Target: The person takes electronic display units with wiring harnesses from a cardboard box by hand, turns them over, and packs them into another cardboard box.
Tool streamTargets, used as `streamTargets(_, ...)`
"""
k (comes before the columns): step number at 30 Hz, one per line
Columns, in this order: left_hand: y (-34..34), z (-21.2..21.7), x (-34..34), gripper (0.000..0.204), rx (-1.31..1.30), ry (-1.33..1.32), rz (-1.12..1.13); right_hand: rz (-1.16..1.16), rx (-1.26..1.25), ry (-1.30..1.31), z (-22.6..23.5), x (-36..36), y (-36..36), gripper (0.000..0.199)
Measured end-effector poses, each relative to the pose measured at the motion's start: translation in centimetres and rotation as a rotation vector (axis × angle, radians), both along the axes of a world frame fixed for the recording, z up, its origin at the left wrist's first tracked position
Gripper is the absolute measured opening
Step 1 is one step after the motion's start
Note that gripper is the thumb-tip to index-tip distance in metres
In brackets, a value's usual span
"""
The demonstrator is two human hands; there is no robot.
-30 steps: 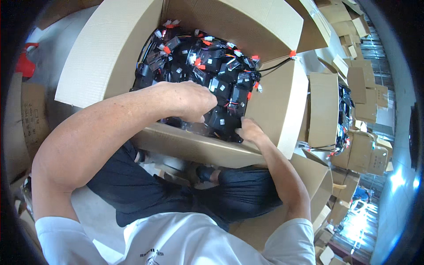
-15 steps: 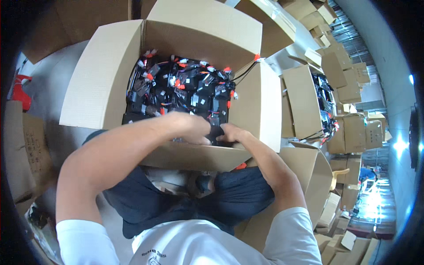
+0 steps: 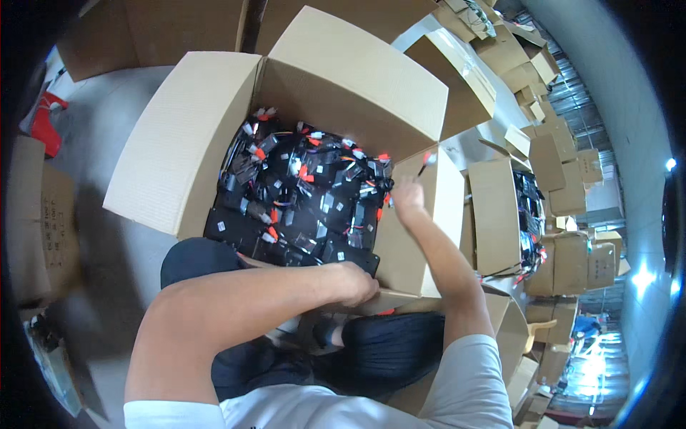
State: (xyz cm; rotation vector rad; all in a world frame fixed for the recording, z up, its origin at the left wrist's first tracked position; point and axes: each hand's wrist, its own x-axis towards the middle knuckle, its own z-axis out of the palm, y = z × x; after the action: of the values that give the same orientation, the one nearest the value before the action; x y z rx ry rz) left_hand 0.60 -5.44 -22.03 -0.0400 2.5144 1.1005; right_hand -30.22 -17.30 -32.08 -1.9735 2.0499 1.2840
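Observation:
A large open cardboard box (image 3: 421,250) stands before me, filled with black battery-like packs (image 3: 325,204) that carry coloured wires and red and white connectors. My right hand (image 3: 409,199) is at the box's right wall, its fingers closed around a black cable (image 3: 423,170); a red and white connector (image 3: 429,159) sticks up beyond the hand. My left hand (image 3: 359,284) rests at the near right edge of the box, beside a black pack (image 3: 350,257) at the front. The left fingers are mostly hidden behind the back of the hand.
Tall box flaps (image 3: 179,136) spread out on the left and far sides. To the right stands another open carton (image 3: 494,214) with similar black packs (image 3: 527,214). More cartons (image 3: 564,154) are stacked farther right. A red object (image 3: 47,127) is on the far left.
My right hand has left the front of the packs and gone up to the cable at the right wall. The left hand has shifted right to the near edge. The view has turned slightly.

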Motion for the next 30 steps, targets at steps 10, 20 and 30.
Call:
streamTargets(10, 1.7, 1.0, -1.4, 0.041, -0.118, 0.039, -0.061, -0.048, -0.279, -0.642, 7.2, -1.8, 18.2, 0.048)
streamTargets(20, 6.7, -0.8, -3.8, 0.039, -0.109, 0.319, -0.041, -0.256, -0.907, -0.549, 40.0, -9.4, 56.2, 0.047)
streamTargets(30, 18.8, 2.5, -11.9, 0.043, -0.043, 0.126, 0.257, -1.114, -0.758, -0.334, 11.0, -36.2, 90.4, 0.048)
